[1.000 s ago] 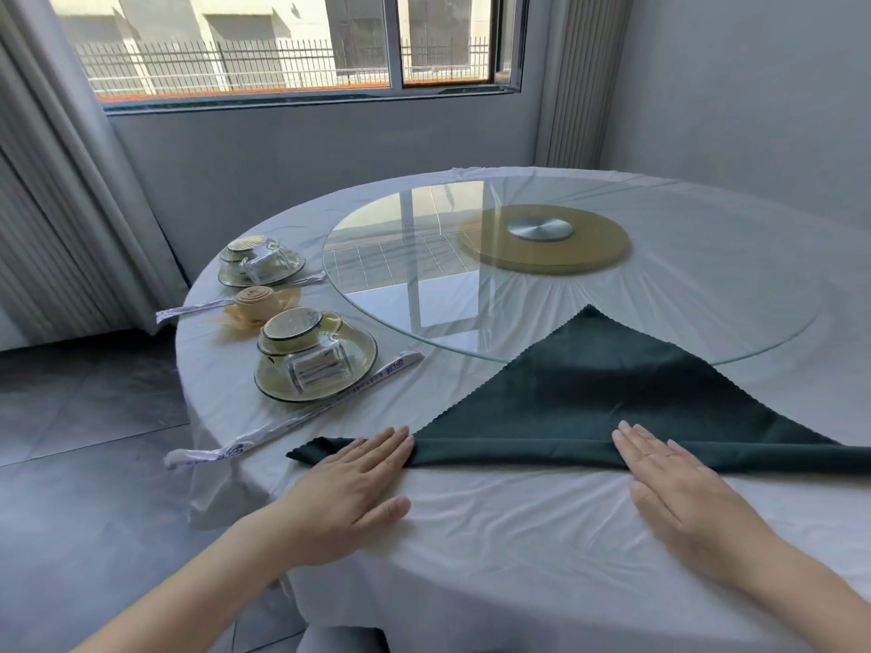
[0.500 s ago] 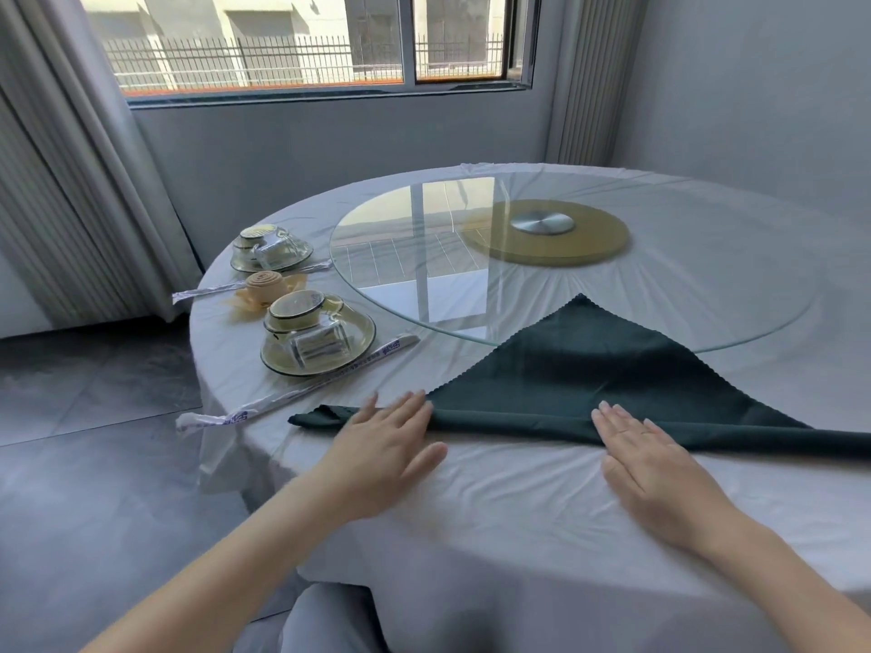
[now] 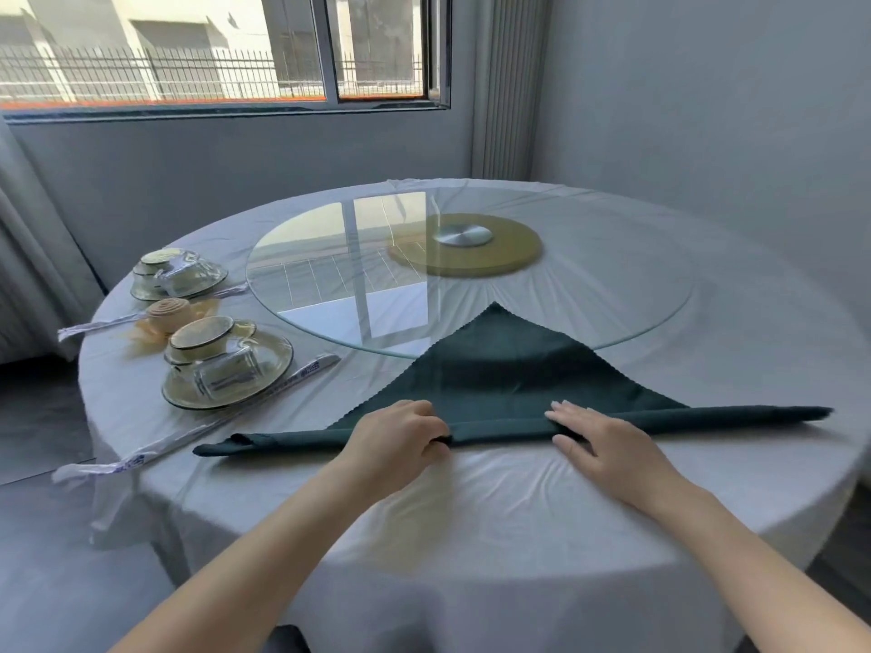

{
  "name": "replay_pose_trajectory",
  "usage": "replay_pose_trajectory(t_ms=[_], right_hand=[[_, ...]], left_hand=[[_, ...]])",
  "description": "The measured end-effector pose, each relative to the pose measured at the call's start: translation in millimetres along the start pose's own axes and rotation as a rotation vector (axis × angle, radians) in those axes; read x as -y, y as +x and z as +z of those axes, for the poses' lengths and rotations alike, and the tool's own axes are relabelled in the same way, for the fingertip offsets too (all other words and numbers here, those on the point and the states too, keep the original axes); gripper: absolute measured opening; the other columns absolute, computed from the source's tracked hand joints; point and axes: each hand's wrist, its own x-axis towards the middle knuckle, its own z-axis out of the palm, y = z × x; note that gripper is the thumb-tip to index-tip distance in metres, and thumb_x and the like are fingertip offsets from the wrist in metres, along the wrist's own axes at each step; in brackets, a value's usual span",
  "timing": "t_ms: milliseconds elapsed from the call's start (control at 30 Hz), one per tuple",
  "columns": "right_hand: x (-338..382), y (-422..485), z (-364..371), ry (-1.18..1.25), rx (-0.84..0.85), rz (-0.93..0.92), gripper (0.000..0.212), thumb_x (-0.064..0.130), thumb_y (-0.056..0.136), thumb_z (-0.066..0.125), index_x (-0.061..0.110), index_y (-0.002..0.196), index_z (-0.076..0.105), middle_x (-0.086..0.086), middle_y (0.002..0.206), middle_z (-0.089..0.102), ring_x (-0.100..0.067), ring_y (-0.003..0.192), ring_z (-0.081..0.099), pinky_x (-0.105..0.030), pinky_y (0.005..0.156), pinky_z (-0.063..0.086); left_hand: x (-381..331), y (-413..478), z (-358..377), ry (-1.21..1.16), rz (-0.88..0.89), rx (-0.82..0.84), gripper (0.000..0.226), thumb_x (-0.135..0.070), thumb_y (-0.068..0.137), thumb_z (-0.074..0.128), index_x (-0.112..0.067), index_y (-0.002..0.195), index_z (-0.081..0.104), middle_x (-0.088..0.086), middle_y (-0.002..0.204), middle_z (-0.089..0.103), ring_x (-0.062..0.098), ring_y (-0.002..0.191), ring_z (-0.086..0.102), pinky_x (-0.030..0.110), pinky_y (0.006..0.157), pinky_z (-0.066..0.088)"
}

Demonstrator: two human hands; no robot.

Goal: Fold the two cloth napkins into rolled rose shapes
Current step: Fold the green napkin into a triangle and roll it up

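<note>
Both hands are working on the rolled edge of the dark green napkin (image 3: 499, 369), set apart from each other along it. The left hand (image 3: 400, 433) is gripping the roll, with the fingers curling over the top and the thumb tucking in at the near side. The right hand (image 3: 601, 440) is lying palm-down with nearly straight fingers (image 3: 563, 410) pressing across the roll and the thumb sitting against its near side. Both forearms are reaching in from the near edge, bare, at a low angle.

The green napkin is lying on the near half of the tabletop (image 3: 471, 501), which is wearing a wrinkled white cloth. It is matte woven fabric with zigzag-cut edges, forming a flat triangle above a tight tube. The tube's long axis is running left to right, with the right end sitting slightly farther away. The triangle's tip is pointing away from the person and overlapping the rim of the round glass turntable (image 3: 330, 294).

The beige napkin (image 3: 170, 312), wound into a spiral rose shape, is standing at the left between two glass place settings (image 3: 264, 369) (image 3: 207, 282). A long wrapped utensil sleeve (image 3: 207, 426) is lying just beside the roll's left end.
</note>
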Motion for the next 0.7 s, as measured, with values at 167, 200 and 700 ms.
replay_pose_trajectory(t_ms=[167,200,700], right_hand=[[-8,-1,-2,0.023,-0.126,0.01,0.021,0.022,0.09,0.06,0.022,0.11,0.067,0.012,0.128,0.058,-0.001,0.125,0.046,-0.023,0.095,0.041],[-8,-2,-2,0.013,-0.14,0.006,0.018,0.021,0.09,0.06,0.022,0.106,0.069,0.013,0.125,0.059,-0.001,0.122,0.048,-0.022,0.092,0.042],[-9,14,5,-0.126,-0.357,0.004,0.01,0.021,0.078,0.072,0.02,0.076,0.062,0.008,0.075,0.059,-0.017,0.07,0.058,-0.034,0.069,0.047]], left_hand=[[3,3,1,-0.003,0.048,-0.068,0.031,-0.033,0.089,0.039,-0.024,0.086,0.068,-0.007,0.083,0.064,0.021,0.078,0.062,0.026,0.057,0.046],[2,4,0,0.01,0.052,-0.063,0.03,-0.032,0.09,0.038,-0.024,0.088,0.067,-0.007,0.085,0.065,0.021,0.08,0.061,0.025,0.058,0.043],[3,16,6,-0.121,-0.185,-0.132,0.019,-0.019,0.094,0.052,-0.02,0.102,0.069,-0.004,0.102,0.064,0.022,0.091,0.06,0.031,0.072,0.048]])
